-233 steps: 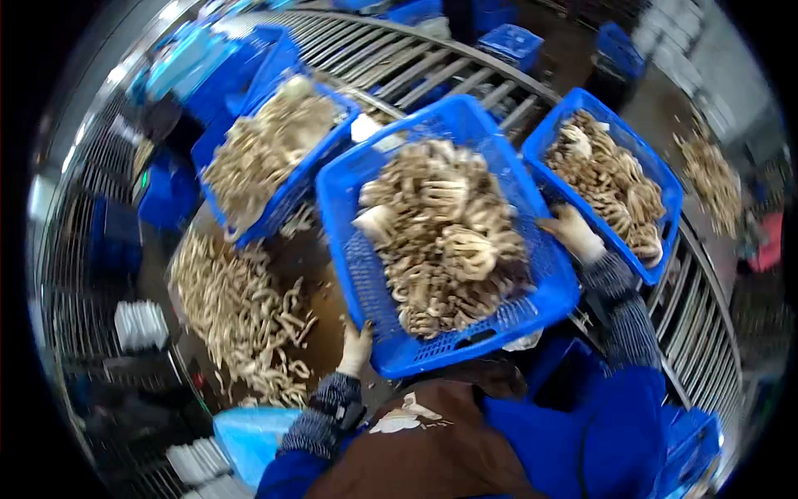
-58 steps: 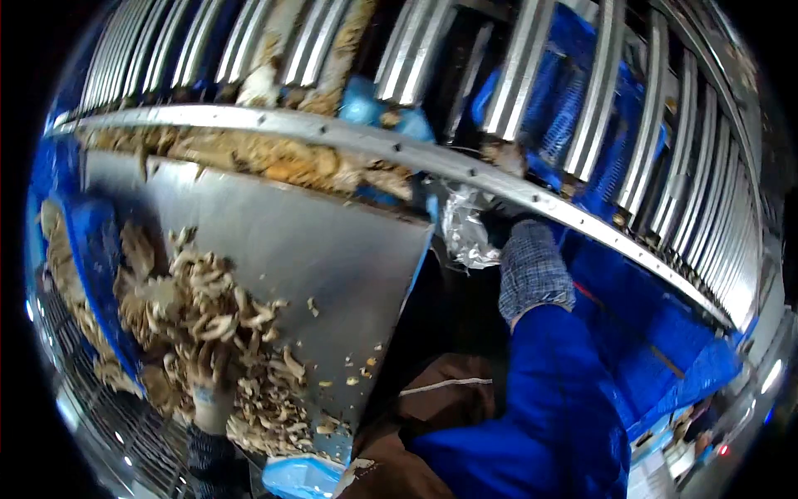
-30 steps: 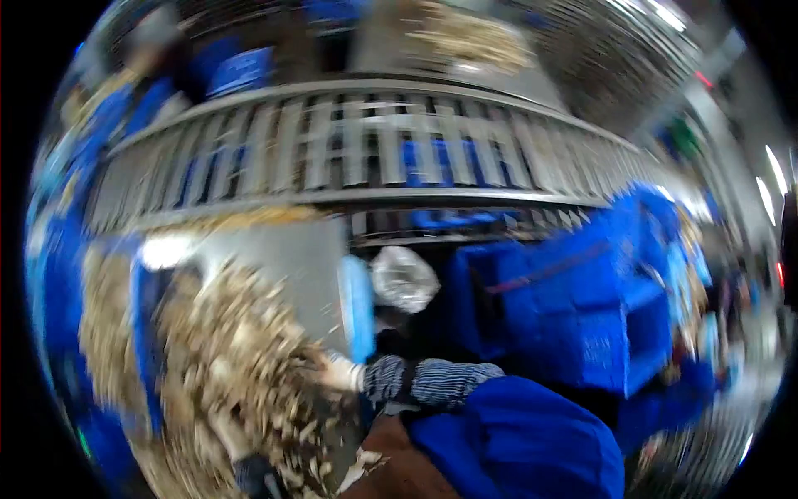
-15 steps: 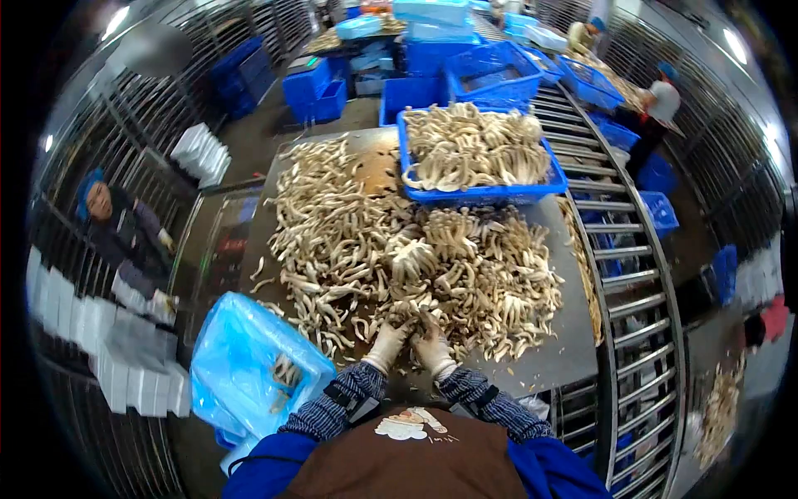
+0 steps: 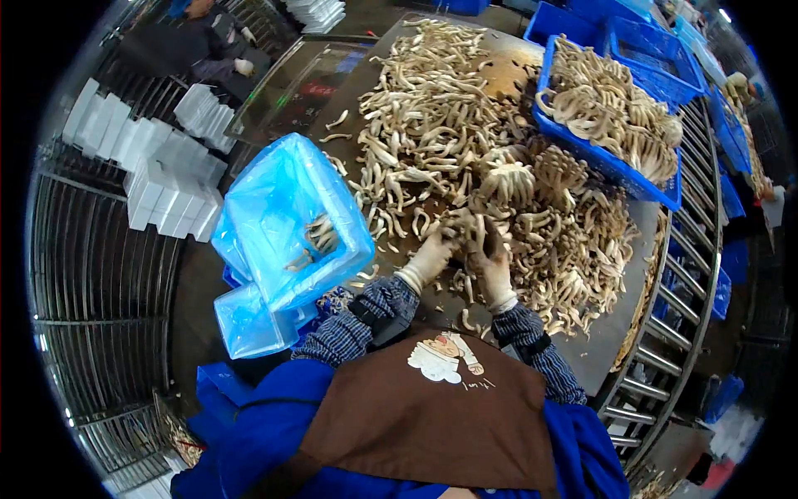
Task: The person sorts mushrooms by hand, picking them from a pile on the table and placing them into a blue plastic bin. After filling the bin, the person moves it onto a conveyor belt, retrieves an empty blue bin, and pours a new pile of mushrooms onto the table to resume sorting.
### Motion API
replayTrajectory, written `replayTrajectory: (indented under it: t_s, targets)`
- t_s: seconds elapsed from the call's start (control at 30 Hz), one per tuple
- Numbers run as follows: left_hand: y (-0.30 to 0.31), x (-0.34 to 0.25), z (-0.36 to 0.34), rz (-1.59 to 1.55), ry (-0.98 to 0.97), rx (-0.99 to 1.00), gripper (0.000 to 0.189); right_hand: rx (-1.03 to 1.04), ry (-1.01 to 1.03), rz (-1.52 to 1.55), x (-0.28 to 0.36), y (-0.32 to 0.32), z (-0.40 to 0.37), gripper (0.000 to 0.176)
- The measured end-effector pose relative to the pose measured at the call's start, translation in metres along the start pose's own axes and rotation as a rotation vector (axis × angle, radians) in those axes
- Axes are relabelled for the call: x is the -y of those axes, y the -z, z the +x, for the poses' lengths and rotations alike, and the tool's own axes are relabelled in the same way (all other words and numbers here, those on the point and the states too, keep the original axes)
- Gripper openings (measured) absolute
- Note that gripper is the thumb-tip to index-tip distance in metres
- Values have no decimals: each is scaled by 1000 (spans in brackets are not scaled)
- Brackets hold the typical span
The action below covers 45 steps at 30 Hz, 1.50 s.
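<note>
- The mushrooms are spread loose across the desk, with more heaped in the basket and a few lying in the blue liner.
- The left hand and the right hand are set close together at the near edge of the pile, with mushrooms right at the fingers.
- The fingers of both hands are bent inward; whether they are clamped on a stem or only laid against it cannot be told, as the tips are partly hidden.
- Single mushrooms would likely be felt as very light, with stems that are firm but easily snapped when bent.
- The caps look softer and would probably be bruised or torn under a hard pinch.
- Slight slipperiness may be expected if the surface is damp, though extra grip should be given by the gloves.
- A single mushroom is best held lightly around mid-stem.
- The clump is better taken at its thick, pale base, where the stems are joined.
</note>
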<state>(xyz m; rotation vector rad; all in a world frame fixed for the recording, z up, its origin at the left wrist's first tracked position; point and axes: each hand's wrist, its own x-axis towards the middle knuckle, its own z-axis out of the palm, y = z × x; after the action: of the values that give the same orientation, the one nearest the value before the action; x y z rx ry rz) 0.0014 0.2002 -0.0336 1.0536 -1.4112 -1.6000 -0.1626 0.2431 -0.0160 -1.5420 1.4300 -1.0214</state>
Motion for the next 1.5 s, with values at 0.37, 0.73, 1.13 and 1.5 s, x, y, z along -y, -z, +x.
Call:
replayTrajectory:
  t_s: [0.37, 0.73, 1.13, 1.5]
  targets:
    - [19, -14, -9, -303, 157, -70, 63, -172, -570, 752, -26, -46, 30, 41]
    - [51, 27, -2, -440, 336, -87, 25, -316, -634, 483, -7, -36, 26, 68]
    - [67, 7, 4, -423, 455, 165, 33, -80, -389, 453, 12, -36, 17, 50]
    - [68, 24, -8, -288, 445, 80, 33, -59, -420, 430, 3, -60, 18, 41]
